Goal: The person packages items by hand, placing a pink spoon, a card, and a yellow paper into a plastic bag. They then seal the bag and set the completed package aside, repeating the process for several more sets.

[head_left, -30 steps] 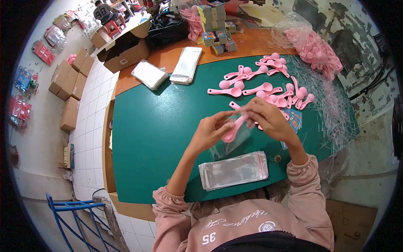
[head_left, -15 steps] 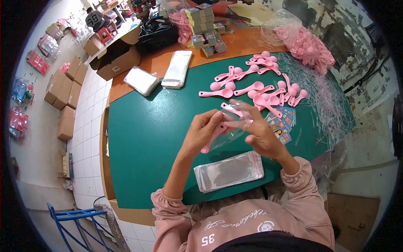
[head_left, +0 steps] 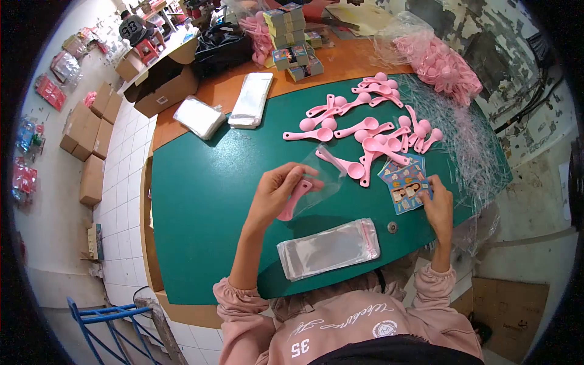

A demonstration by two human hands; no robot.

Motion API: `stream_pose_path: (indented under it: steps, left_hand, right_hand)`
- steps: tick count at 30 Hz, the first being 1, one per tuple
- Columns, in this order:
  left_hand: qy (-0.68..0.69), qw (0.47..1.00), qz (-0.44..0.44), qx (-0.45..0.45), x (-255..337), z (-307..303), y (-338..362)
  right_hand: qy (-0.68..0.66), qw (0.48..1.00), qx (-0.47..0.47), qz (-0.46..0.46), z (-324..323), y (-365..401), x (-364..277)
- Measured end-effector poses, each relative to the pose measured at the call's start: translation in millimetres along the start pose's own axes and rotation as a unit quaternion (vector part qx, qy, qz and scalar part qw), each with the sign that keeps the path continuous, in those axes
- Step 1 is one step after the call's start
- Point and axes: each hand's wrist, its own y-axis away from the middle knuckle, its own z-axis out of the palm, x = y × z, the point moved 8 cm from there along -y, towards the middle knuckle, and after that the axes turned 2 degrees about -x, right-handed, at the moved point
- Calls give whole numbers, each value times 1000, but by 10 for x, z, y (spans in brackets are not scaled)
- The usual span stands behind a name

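Observation:
My left hand [head_left: 272, 193] is closed on a clear plastic bag [head_left: 325, 182] with a pink measuring spoon [head_left: 297, 199] inside it, held above the green tabletop. At the right, my right hand [head_left: 439, 210] pinches the edge of a printed blue card [head_left: 406, 193], which overlaps other such cards. Loose pink measuring spoons [head_left: 377, 143] are scattered just beyond the cards; one spoon [head_left: 354, 170] lies behind the bag. Close to my body is a stack of clear bags [head_left: 328, 248] with a pinkish strip at one end.
Two more bag stacks [head_left: 250, 100] sit at the table's back left. Behind them are bundled card stacks [head_left: 286, 36] and a black bag [head_left: 222, 48]. A heap of wrapped pink spoons [head_left: 438, 67] and shredded clear plastic [head_left: 450, 134] line the right side. A round metal object [head_left: 392, 227] lies near the front.
My right hand has left the bag and moved right and down to the cards, taking hold of one. My left hand keeps the bag and spoon, slightly further left.

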Motion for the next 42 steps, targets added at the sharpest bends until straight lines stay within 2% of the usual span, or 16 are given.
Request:
stream_pose_path:
  steps: [3, 6, 8, 11, 17, 21, 23, 25, 26, 29, 33, 35, 36, 39, 41, 42]
  left_hand:
    - [-34, 999, -4, -19, -5, 53, 9]
    - [-63, 997, -2, -40, 3, 143, 5]
    - [-67, 996, -6, -54, -21, 209, -3]
    - [-94, 994, -9, -61, -51, 244, 13]
    - [-110, 992, 5, -63, -121, 241, 11]
    - [-164, 983, -34, -69, -134, 281, 39]
    - [-199, 976, -44, -78, -168, 334, 42]
    - [-191, 977, 55, -80, -46, 431, 57]
    - [-228, 969, 14, -92, -150, 407, 57]
    - [-288, 957, 20, -36, -19, 364, 120]
    - [-372, 927, -40, -40, -18, 237, 162]
    - [-309, 934, -82, -158, -128, 138, 251]
    - [-200, 968, -31, -146, -224, 21, 258]
    - [-97, 989, -51, -96, -257, -156, 289]
    - [-66, 993, -51, -79, -234, -177, 309]
    - [-71, 994, -58, -60, -239, -211, 310]
  right_hand:
    - [108, 994, 24, -10, -184, -43, -114]
    - [1, 996, 57, -66, -342, -71, -538]
    - [-237, 964, 23, -114, -282, -41, -909]
    - [-332, 936, -28, -112, -183, -63, -1242]
    - [-176, 942, -80, -275, -119, -37, -1668]
    - [-171, 939, -99, -281, -36, -16, -1704]
    - [-178, 935, -183, -247, 131, 13, -1740]
    - [-167, 928, -206, -262, 277, 0, -1763]
    - [-156, 920, -229, -278, 383, -3, -1769]
    - [-198, 891, -157, -377, 454, -29, -1824]
    - [-228, 873, -308, -302, 679, -67, -1644]
    - [-307, 879, -326, -163, 713, -201, -1464]
    - [-308, 879, -326, -162, 713, -215, -1456]
    - [-264, 911, -285, -142, 707, -280, -1391]
    - [-425, 821, -361, -123, 798, -200, -1449]
    - [-366, 847, -352, -157, 802, -210, -1415]
